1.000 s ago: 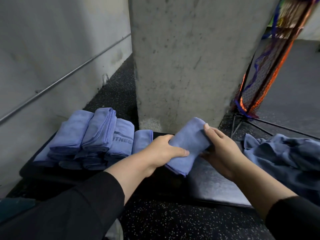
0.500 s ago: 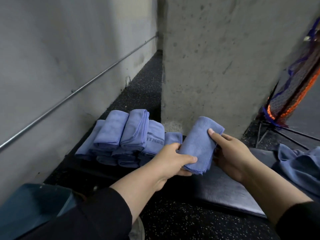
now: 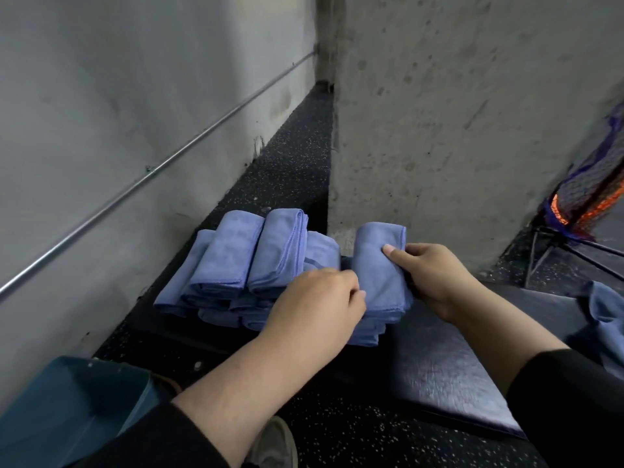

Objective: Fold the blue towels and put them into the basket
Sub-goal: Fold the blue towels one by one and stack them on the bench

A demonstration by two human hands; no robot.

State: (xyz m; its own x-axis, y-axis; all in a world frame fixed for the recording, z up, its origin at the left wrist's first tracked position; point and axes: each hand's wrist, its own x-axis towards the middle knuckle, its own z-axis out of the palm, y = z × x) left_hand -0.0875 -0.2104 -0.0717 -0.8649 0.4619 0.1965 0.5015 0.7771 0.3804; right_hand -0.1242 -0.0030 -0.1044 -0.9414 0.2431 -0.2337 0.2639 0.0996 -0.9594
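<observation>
Folded towel: a blue towel (image 3: 378,265), folded into a narrow bundle, was held between both hands above the near end of a row of folded towels (image 3: 236,261), at the row's right end, with another folded towel directly under it.
Long axis: the bundle ran away from the person, its rounded fold at the far end toward the concrete pillar (image 3: 472,113), roughly parallel to the bundles in the row.
Right hand: the right hand (image 3: 435,276) lay on the towel's right side, thumb on top and fingers curled underneath, gripping it.
Left hand: the left hand (image 3: 317,302) was at the towel's left edge, fingers curled; it touched the cloth there, but whether it pinched the edge or only steadied it could not be told.
Nearer hand: the right hand seemed to carry the towel; the left sat between it and the row.
Key relation: the row lay to the left of the held towel, just beside it, so the likely move was a short set-down beside or on top.
Unfolded towels: a loose heap of blue cloth (image 3: 604,319) lay on the dark pad (image 3: 456,363) to the right.
Basket: a dark teal bin (image 3: 60,410) at lower left may have been it; this was uncertain.
</observation>
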